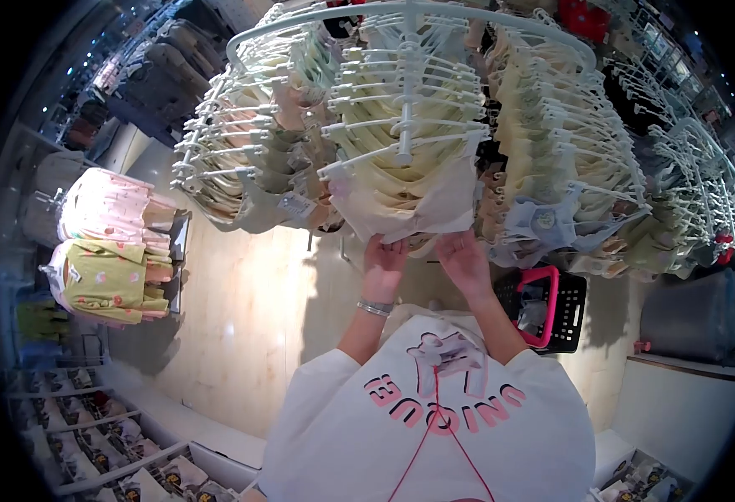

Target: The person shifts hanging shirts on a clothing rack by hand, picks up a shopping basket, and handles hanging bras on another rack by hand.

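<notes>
A cream bra (405, 201) hangs on a white hanger at the front of the middle row of the rack. My left hand (386, 261) has its fingers curled at the lower left edge of this bra. At the lower right edge, my right hand (463, 258) pinches the same bra, its fingertips partly hidden by the cloth. Behind it, more pale bras (405, 125) hang closely on white hangers along the straight arm of the white rack (406, 100).
Rows of bras hang left (254, 201) and right (543, 222). A black basket with a pink handle (555, 305) stands on the floor at my right. Pink (108, 205) and green tops (104, 276) hang far left. Sectioned bins (91, 443) lie at lower left.
</notes>
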The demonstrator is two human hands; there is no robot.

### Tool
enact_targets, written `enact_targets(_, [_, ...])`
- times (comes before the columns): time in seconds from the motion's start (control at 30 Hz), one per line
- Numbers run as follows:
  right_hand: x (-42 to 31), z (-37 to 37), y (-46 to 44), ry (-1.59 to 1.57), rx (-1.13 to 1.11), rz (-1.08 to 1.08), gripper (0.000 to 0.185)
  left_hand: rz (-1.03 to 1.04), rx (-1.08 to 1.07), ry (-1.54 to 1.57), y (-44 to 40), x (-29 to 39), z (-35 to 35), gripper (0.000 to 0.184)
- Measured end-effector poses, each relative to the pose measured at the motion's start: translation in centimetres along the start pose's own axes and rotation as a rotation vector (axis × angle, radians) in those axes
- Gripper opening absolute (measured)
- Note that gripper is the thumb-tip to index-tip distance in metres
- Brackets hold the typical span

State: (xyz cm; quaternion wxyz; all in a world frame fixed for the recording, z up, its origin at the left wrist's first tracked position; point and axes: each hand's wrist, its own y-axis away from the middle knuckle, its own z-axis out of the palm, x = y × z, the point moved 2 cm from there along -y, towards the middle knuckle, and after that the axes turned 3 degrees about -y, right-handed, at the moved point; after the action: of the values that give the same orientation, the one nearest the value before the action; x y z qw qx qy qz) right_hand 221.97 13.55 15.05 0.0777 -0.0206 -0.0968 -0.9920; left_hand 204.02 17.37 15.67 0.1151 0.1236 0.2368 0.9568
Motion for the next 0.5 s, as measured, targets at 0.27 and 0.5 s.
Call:
enact_targets(0.27, [0.0, 0.0, -0.5, -0.007, 0.081, 0.053, 0.021, -0.092, -0.104, -0.089, 2.2, -0.2, 0.1, 0.016])
enact_targets(0.5, [0.1, 0.5, -0.5, 0.035, 0.222, 0.074, 0.018, -0.050, 0.035, -0.239, 1.9, -0.9, 1.2, 0.023])
